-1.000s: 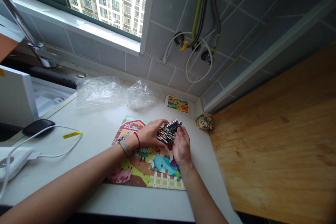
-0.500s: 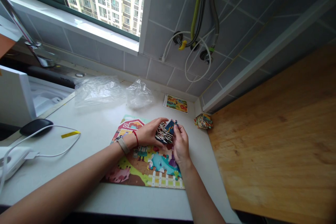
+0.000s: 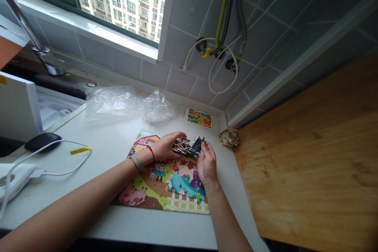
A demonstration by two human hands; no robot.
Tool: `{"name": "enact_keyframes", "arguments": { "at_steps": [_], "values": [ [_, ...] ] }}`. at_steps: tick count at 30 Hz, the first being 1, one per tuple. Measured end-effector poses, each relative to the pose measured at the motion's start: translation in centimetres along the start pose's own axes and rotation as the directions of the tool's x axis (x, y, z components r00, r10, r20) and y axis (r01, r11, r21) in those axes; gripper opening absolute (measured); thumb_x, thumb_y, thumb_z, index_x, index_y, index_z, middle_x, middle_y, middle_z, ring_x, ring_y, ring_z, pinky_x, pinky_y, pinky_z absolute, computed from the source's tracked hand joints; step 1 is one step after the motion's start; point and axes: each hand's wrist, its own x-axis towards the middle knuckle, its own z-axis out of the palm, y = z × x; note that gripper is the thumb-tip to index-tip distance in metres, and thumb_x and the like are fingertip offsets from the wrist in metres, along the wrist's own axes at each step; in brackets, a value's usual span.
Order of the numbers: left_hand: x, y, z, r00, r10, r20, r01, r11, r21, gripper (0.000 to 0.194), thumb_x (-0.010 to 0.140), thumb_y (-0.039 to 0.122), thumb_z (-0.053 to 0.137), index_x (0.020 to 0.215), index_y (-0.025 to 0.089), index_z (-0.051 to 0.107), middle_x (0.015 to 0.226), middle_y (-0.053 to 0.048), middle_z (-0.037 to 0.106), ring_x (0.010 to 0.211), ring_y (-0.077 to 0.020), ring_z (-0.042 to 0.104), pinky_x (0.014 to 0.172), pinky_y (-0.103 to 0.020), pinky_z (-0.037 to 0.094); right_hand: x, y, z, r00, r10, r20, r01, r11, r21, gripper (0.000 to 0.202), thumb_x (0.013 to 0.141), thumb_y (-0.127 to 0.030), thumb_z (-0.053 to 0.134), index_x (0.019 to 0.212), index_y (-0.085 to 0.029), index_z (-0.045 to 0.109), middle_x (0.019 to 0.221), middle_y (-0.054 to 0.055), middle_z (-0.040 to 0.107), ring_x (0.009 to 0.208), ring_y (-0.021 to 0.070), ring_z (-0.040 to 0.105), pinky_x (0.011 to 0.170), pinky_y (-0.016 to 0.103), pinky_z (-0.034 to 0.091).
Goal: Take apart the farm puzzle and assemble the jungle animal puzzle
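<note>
My left hand is wrapped round a thick stack of jigsaw puzzle pieces, whose pale edges face up. Between the thumb and fingers of my right hand is a dark blue puzzle piece with an orange marking, at the right end of the stack. Whether it still touches the other pieces, I cannot tell. Both hands are above a colourful farm-scene puzzle lying on the white counter. A blue joined section of pieces lies on top of the farm picture.
Crumpled clear plastic bags lie toward the wall. A small picture card and another pile of puzzle pieces are at the back right, beside a wooden board. A black mouse and a white power strip with a cable are at left.
My right hand has shifted slightly right with the dark blue piece, tilting it away from the stack. The stack in my left hand has tipped and moved slightly left.
</note>
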Motion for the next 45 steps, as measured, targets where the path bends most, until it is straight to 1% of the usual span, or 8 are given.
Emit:
{"name": "enact_keyframes", "arguments": {
  "at_steps": [6, 15, 20, 24, 28, 33, 37, 45],
  "values": [
    [-0.1, 0.4, 1.4, 0.999, 0.026, -0.022, -0.027, 0.999, -0.034, 0.089, 0.060, 0.035, 0.098, 0.135, 0.021, 0.052, 0.130, -0.011, 0.065, 0.119, -0.0313, 0.064, 0.102, -0.044, 0.053, -0.7, 1.5, 1.2, 0.996, 0.015, 0.083, -0.013, 1.000, -0.020, 0.037, 0.084, -0.045, 0.077, 0.113, -0.023, 0.072, 0.117, 0.005, 0.076, 0.109, 0.0247, 0.069, 0.099, 0.041, 0.053],
    [0.0, 0.7, 2.1, 0.995, 0.094, -0.034, -0.096, 0.993, -0.070, 0.108, 0.054, 0.051, 0.099, 0.143, 0.022, 0.045, 0.133, -0.013, 0.058, 0.125, -0.0344, 0.059, 0.107, -0.049, 0.051, -1.1, 1.0, 1.9, 0.978, 0.102, 0.183, -0.104, 0.995, 0.000, 0.048, 0.085, -0.044, 0.078, 0.129, -0.027, 0.068, 0.116, 0.004, 0.077, 0.108, 0.0261, 0.071, 0.093, 0.041, 0.058],
    [0.0, 0.7, 1.5, 0.997, 0.072, -0.006, -0.072, 0.997, 0.005, 0.108, 0.055, 0.055, 0.097, 0.145, 0.023, 0.047, 0.132, -0.012, 0.058, 0.122, -0.0347, 0.061, 0.106, -0.049, 0.051, -0.7, 0.4, 1.9, 0.986, 0.085, 0.141, -0.089, 0.996, 0.020, 0.045, 0.083, -0.044, 0.079, 0.122, -0.024, 0.070, 0.114, 0.006, 0.077, 0.106, 0.0257, 0.071, 0.096, 0.043, 0.056],
    [0.0, 0.7, 1.3, 1.000, 0.013, 0.013, -0.014, 0.999, 0.052, 0.099, 0.059, 0.050, 0.097, 0.142, 0.025, 0.051, 0.129, -0.011, 0.061, 0.118, -0.0333, 0.064, 0.103, -0.047, 0.053, -0.1, -0.3, 1.3, 0.999, -0.016, 0.051, 0.016, 1.000, 0.002, 0.030, 0.079, -0.044, 0.082, 0.100, -0.023, 0.073, 0.123, 0.007, 0.075, 0.110, 0.0240, 0.069, 0.101, 0.043, 0.054],
    [0.1, 0.7, 1.3, 1.000, -0.016, -0.018, 0.017, 0.999, 0.045, 0.088, 0.064, 0.042, 0.096, 0.138, 0.024, 0.053, 0.129, -0.010, 0.063, 0.116, -0.0316, 0.065, 0.102, -0.045, 0.054, 0.2, -0.8, 0.2, 0.996, -0.088, 0.032, 0.091, 0.988, -0.127, 0.029, 0.077, -0.045, 0.083, 0.094, -0.023, 0.074, 0.126, 0.007, 0.073, 0.117, 0.0251, 0.066, 0.106, 0.045, 0.050],
    [0.4, 0.2, 0.6, 0.997, -0.036, -0.069, 0.036, 0.999, 0.008, 0.089, 0.062, 0.037, 0.097, 0.137, 0.022, 0.052, 0.131, -0.011, 0.064, 0.119, -0.0315, 0.065, 0.103, -0.044, 0.053, -0.1, -1.0, -0.8, 0.953, -0.157, 0.260, 0.244, 0.904, -0.351, 0.018, 0.083, -0.040, 0.080, 0.090, -0.023, 0.078, 0.136, 0.008, 0.068, 0.132, 0.0277, 0.059, 0.117, 0.047, 0.042],
    [0.4, 0.1, 0.1, 0.998, -0.049, -0.041, 0.053, 0.994, 0.098, 0.092, 0.062, 0.031, 0.096, 0.141, 0.022, 0.050, 0.134, -0.014, 0.062, 0.121, -0.0349, 0.064, 0.103, -0.047, 0.053, -0.2, -0.9, -0.9, 0.897, -0.124, 0.424, 0.345, 0.796, -0.498, 0.013, 0.087, -0.037, 0.078, 0.092, -0.025, 0.081, 0.136, 0.009, 0.066, 0.133, 0.0290, 0.058, 0.116, 0.049, 0.043],
    [0.1, 0.7, -0.3, 1.000, -0.014, 0.015, 0.011, 0.976, 0.219, 0.098, 0.060, 0.041, 0.095, 0.143, 0.022, 0.047, 0.135, -0.014, 0.062, 0.119, -0.0381, 0.065, 0.100, -0.048, 0.053, -0.5, -0.4, -0.7, 0.845, -0.184, 0.502, 0.512, 0.548, -0.661, 0.014, 0.087, -0.030, 0.076, 0.099, -0.033, 0.084, 0.138, 0.006, 0.064, 0.133, 0.0294, 0.057, 0.118, 0.050, 0.041]
  ]
}}
